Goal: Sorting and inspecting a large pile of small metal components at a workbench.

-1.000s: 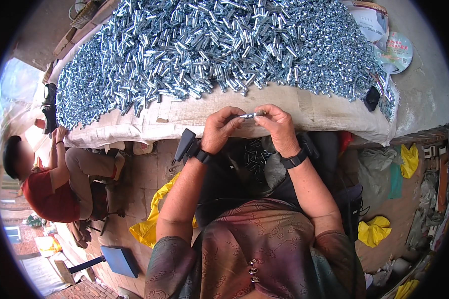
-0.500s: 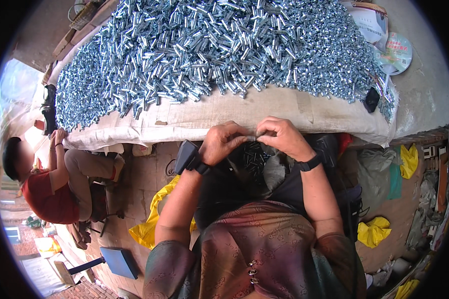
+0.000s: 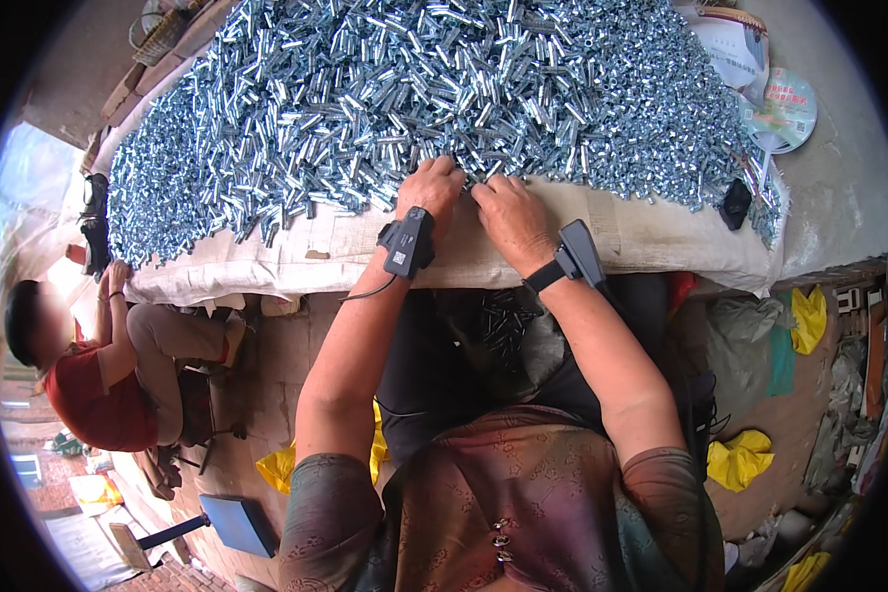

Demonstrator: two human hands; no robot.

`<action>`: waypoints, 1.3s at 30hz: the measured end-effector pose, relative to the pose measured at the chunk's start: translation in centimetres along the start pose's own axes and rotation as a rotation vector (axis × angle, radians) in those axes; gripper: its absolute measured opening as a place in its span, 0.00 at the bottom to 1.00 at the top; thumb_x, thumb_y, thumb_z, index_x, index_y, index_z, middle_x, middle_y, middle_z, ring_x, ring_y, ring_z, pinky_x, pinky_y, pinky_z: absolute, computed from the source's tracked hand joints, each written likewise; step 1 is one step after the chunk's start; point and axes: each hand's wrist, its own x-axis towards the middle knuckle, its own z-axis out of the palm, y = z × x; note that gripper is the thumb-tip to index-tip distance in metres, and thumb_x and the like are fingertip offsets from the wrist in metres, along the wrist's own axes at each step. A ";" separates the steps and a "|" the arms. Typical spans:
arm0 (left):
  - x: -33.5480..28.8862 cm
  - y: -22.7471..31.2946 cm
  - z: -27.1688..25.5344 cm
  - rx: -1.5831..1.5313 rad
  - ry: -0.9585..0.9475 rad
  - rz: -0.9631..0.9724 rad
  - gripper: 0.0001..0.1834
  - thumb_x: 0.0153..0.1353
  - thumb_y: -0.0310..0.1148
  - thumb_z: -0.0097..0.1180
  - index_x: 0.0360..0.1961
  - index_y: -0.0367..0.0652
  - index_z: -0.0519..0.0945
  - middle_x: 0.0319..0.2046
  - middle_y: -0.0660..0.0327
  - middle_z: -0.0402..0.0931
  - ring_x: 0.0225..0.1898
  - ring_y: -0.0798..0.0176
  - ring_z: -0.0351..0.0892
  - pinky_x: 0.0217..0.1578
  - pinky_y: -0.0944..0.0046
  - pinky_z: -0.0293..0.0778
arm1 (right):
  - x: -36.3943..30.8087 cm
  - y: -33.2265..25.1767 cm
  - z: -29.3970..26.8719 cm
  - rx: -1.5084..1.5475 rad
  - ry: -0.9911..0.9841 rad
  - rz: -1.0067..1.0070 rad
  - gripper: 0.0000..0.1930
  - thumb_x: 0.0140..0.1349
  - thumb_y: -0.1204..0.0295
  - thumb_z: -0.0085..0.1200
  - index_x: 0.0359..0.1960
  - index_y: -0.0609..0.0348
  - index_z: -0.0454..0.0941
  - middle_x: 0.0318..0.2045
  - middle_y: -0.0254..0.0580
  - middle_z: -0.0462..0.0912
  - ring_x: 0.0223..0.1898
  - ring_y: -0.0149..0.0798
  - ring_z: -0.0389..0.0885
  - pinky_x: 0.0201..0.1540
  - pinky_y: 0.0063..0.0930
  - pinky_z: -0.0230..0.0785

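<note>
A broad pile of shiny bluish-silver metal tubes [image 3: 395,89] lies on a pale cloth [image 3: 365,242] in front of me. My left hand [image 3: 432,189] is at the pile's near edge, its fingers bent down among the tubes with the tips hidden. Just to its right, my right hand [image 3: 513,217] reaches the same edge, fingers curled and close together over the cloth border. What either hand pinches does not show. Below them, between my legs, dark slender metal pieces [image 3: 503,321] lie in a dark hollow.
Much smaller metal pieces [image 3: 651,128] spread along both sides of the pile. At the right edge lie a round hand fan [image 3: 781,109] and a black scrap [image 3: 735,200]. A person in a red shirt [image 3: 104,395] sits at left, near a blue-topped stool [image 3: 239,523]. Yellow bags [image 3: 738,460] lie about.
Both my hands have moved forward from above my lap, where their fingertips met, to the near edge of the metal pile. They are now slightly apart.
</note>
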 end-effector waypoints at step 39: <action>-8.2 4.3 -1.3 -1.499 0.130 -0.395 0.08 0.56 0.23 0.58 0.37 0.37 0.77 0.28 0.66 0.76 0.25 0.77 0.70 0.26 0.76 0.67 | -5.4 -1.1 -3.6 1.172 -0.017 0.406 0.08 0.53 0.80 0.56 0.35 0.63 0.76 0.31 0.33 0.75 0.32 0.25 0.74 0.34 0.18 0.68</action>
